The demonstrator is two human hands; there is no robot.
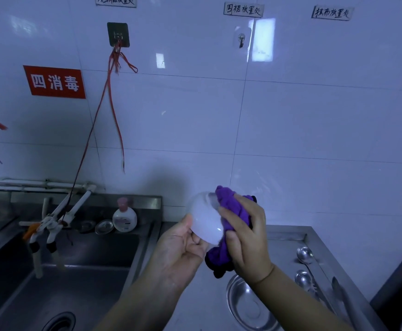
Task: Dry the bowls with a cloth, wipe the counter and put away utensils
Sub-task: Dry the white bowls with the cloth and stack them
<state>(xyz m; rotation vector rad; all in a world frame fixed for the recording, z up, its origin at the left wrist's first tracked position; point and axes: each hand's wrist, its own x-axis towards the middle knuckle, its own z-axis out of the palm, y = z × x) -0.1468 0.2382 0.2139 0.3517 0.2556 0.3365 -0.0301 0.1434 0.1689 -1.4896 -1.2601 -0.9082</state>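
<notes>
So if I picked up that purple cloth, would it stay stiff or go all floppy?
Probably floppy: the purple cloth bunches in folds under the right hand and droops below the white bowl. It looks soft and light, so it likely wouldn't slip or break.

Wall: large glossy white tiles (290, 130) with thin dark grout lines, catching pale window-like reflections
Signs: a red sign (55, 82) with white characters at left; three paper labels (243, 9) along the top edge
Hooks: a dark adhesive hook (118, 34) with red strings (113, 96) hanging down; a clear hook (242, 40) further right
Sink: a steel basin (75, 278) at lower left, with white taps (51, 225) and a drain (60, 322)
Desk: stainless steel (288, 237), against the wall
Light: dim, bluish
</notes>
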